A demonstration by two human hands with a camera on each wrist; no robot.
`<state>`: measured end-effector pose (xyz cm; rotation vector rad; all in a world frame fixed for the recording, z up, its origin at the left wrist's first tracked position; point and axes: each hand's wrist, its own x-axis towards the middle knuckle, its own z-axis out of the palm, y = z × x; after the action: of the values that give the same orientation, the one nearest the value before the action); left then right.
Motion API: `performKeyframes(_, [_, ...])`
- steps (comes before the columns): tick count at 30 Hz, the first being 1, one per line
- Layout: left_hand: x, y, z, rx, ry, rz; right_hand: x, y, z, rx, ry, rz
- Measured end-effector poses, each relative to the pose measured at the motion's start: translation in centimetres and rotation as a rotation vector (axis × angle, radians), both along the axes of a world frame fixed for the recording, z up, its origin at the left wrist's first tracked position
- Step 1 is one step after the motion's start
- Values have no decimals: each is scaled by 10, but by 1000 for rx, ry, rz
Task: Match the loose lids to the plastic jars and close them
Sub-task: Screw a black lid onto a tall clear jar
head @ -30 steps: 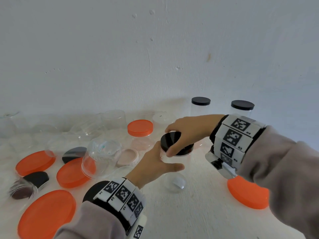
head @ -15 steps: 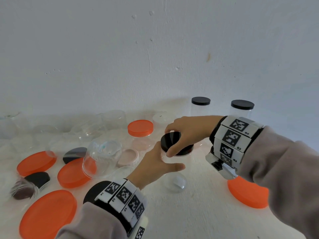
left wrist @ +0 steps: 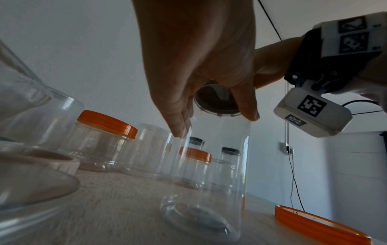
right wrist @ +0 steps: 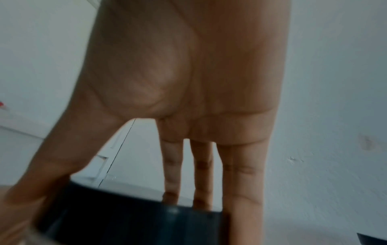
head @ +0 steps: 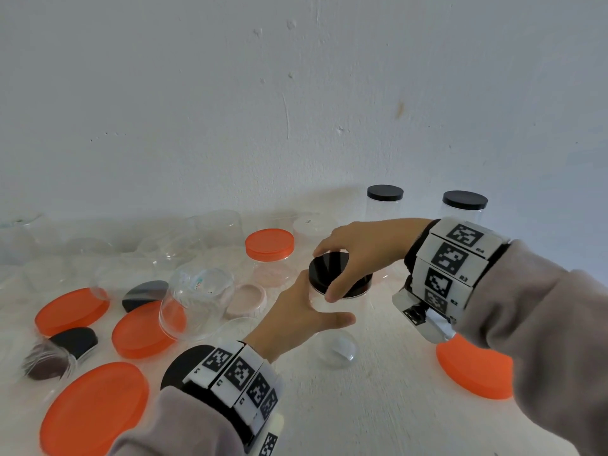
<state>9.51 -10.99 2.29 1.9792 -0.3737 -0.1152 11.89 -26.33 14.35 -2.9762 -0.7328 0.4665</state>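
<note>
My left hand (head: 296, 315) wraps the clear jar (left wrist: 209, 165) mid-worktop; my right hand (head: 358, 248) pinches the black lid (head: 329, 269) by its rim, seated on the mouth. The jar looks light, thin-walled and slick, so I'd hold high and twist gently.

The tall jar (left wrist: 211, 174) is clear, smooth plastic, glossy enough to catch streaks of light down its wall. Its black lid (head: 332, 271) is plastic too, with a slick sheen on top. The loose orange lids (head: 95, 409) look like smooth plastic with a duller, satin face, and the one near the edge (left wrist: 318, 227) shows ribbing round its rim. The tabletop (head: 378, 416) looks pale, matt and a little rough. The sleeves (head: 543, 324) are soft grey cloth. The wall (head: 296, 93) is matt paint, slightly pitted.
</note>
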Motion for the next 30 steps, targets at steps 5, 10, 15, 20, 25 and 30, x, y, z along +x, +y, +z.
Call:
performKeyframes(5, [1,0,0,-13,5,-14,0,4,-10,-6,-66,-70])
performKeyframes(10, [2,-1,-1,-5,6,3,1,-1,-1,36,38,2])
performKeyframes(15, [2,0,-2,-4,6,-2,0,-2,-1,53,-10,18])
performKeyframes(20, [2,-1,-1,-22,6,-6,-2,4,-14,-6,-145,-64])
performKeyframes(25, [3,0,-3,-12,3,2,0,-3,-5,46,25,-11])
performKeyframes(30, [3,0,-4,-11,2,1,1,-5,-4,87,-8,5])
